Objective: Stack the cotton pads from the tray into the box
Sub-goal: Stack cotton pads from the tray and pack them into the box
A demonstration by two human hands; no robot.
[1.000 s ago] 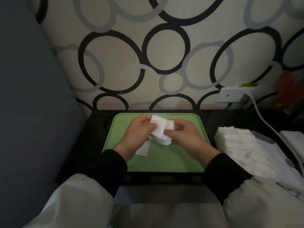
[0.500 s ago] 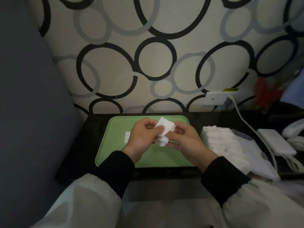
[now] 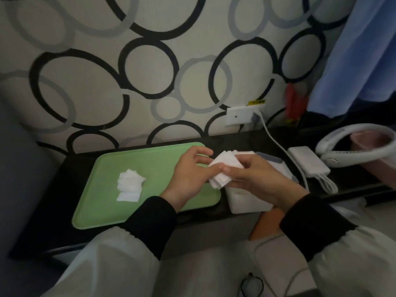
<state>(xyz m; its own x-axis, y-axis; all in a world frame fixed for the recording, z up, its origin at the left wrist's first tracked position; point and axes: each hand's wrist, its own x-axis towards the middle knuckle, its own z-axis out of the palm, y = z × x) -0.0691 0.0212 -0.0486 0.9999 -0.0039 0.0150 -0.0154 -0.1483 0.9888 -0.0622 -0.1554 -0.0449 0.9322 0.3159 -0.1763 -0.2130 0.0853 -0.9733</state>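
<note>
A bundle of cotton pads [image 3: 225,171] is being clamped in the grip of the right hand [image 3: 259,181], with the thumb curled over its top. The left hand [image 3: 188,174] is being held beside it, fingers loose and parted, tips just touching the bundle's left edge. The box [image 3: 246,200] is lying directly under and slightly right of the bundle, its long axis running toward the wall, so the right hand is being judged the nearer one (the drop looks short). A small heap of loose pads [image 3: 129,185] is lying on the tray [image 3: 154,159], well left, nearer the left hand. The box's opening is being hidden by the right hand, and how full it is cannot be told in the dim blur.
</note>
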